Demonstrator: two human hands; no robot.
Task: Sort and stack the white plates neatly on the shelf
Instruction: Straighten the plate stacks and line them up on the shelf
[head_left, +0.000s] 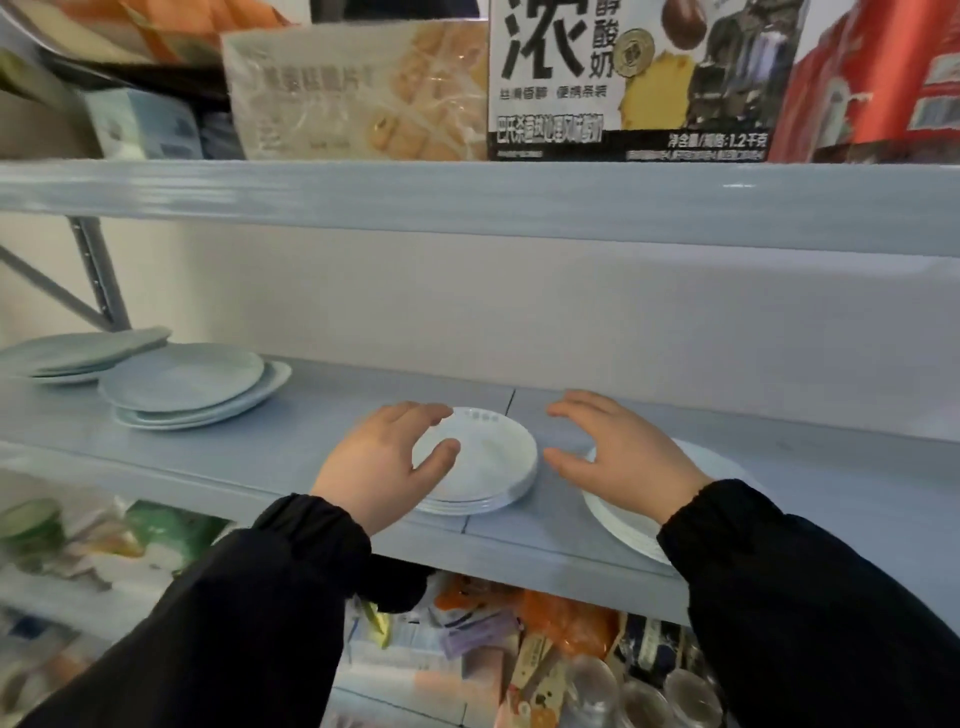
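Observation:
A small stack of white plates sits near the front edge of the grey-blue shelf. My left hand rests on its left side, fingers over the rim and thumb on the top plate. My right hand hovers just right of that stack, fingers spread, holding nothing. It partly covers a second stack of larger white plates at the front right. Two more stacks stand at the left: pale plates and, behind them, greenish plates.
The shelf above hangs low, carrying snack and milk cartons. A white wall closes the back. A metal upright stands at the far left. Below the shelf lie packets, jars and clutter.

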